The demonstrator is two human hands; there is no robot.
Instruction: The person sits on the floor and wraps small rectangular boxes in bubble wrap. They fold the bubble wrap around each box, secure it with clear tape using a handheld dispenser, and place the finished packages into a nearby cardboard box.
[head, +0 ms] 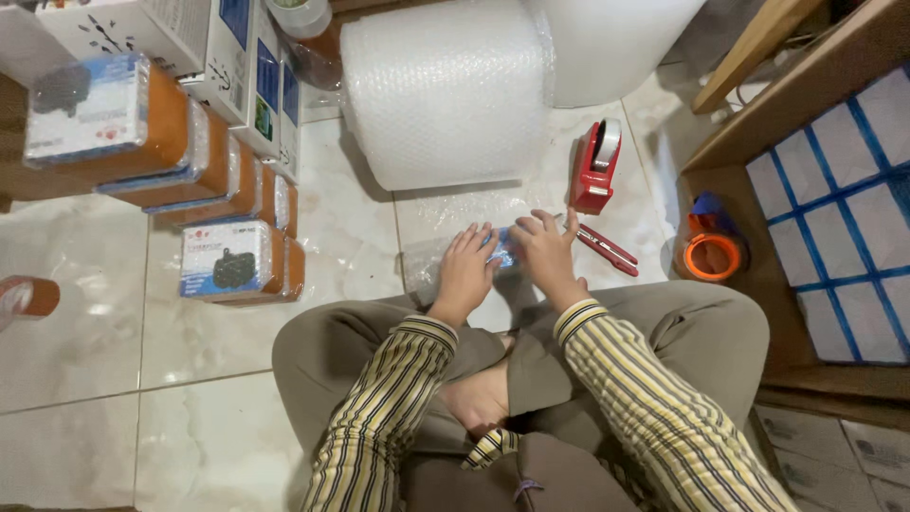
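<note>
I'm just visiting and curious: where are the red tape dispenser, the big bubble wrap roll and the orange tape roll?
red tape dispenser (593,171), head view, on its red body.
bubble wrap roll (445,95), head view, on its curved side.
orange tape roll (713,256), head view, on its orange ring.

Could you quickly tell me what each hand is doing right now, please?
Left hand: open, fingers flat on the small bubble-wrapped blue box.
Right hand: open, pressing the same box.

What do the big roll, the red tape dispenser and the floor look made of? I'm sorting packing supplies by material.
The big roll looks like clear plastic bubble wrap, its surface dimpled and whitish. The red tape dispenser looks like glossy moulded plastic. The floor seems polished marble or marble-look tile, veined with grout lines.
</note>
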